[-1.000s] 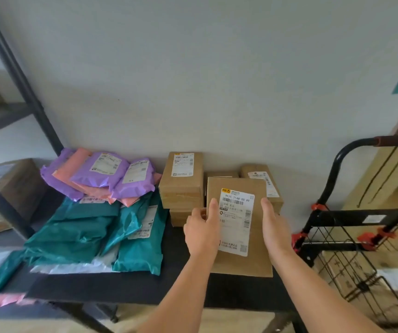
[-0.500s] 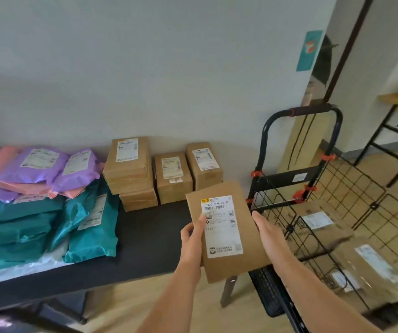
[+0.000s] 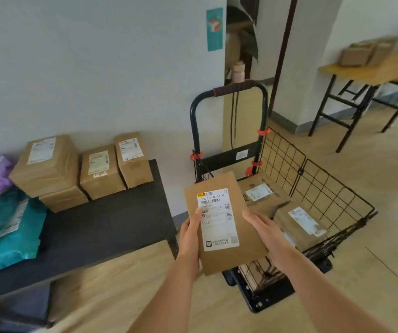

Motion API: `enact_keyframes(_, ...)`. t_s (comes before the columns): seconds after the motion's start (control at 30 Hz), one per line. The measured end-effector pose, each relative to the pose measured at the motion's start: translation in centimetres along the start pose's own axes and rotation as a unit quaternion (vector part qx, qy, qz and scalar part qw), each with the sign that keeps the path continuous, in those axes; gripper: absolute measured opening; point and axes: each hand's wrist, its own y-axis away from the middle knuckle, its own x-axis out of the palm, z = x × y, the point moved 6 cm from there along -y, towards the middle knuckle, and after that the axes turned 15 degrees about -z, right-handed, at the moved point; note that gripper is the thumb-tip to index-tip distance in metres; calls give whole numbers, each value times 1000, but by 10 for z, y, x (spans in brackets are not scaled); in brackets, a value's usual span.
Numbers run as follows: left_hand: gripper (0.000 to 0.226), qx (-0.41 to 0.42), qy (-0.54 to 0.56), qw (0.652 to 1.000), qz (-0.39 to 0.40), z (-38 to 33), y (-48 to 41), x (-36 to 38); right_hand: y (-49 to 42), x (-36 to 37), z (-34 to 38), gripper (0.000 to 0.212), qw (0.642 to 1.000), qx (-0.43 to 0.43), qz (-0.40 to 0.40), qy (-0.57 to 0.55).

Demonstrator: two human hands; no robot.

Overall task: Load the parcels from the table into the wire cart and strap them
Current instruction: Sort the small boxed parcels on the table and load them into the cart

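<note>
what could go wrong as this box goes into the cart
1. The left hand and right hand grip the box only by its side edges, so it may slip or tilt on the way down.
2. Two parcels already lie at angles in the wire cart; the new one could land unevenly and make strapping harder.

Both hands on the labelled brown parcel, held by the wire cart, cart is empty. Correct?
Not quite: the wire cart is not empty. The head view shows at least two labelled brown boxes lying in it. The rest holds: the left hand and right hand both grip the labelled brown parcel beside the cart.
</note>
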Motion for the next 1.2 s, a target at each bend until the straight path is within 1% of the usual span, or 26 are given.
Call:
enact_keyframes(0.13,70,-9,-11,1000,11,38,24,62,-20,-70,-25,52,999,27,-11,-18)
enact_keyframes(0.27,78,-13,-27,999,15,68,46,119,-39,-134,-39,47,999,28,-24,-22)
enact_keyframes(0.37,83,-18,-37,999,25,85,58,152,-51,-171,-47,44,999,31,-31,-28)
enact_keyframes(0.43,82,-26,-43,998,31,95,65,169,-57,-189,-52,45,998,36,-37,-27)
enact_keyframes(0.53,71,-35,-49,997,41,105,70,187,-63,-210,-55,54,998,30,-43,-24)
enact_keyframes(0.6,71,-39,-58,996,51,109,73,199,-67,-221,-57,59,998,35,-48,-37)
enact_keyframes(0.7,76,-45,-61,996,50,112,74,216,-77,-238,-60,43,995,43,-68,-54)
enact_keyframes(0.77,79,-61,-54,996,47,116,72,226,-87,-247,-60,38,994,48,-80,-53)
enact_keyframes(0.97,84,-81,-56,994,52,120,45,265,-127,-264,-46,37,995,38,-88,-34)
enact_keyframes(1.03,82,-93,-57,993,55,119,32,280,-145,-268,-37,38,995,30,-89,-22)
enact_keyframes(1.2,77,-109,-44,992,49,111,-7,310,-203,-262,-15,37,998,35,-55,19)
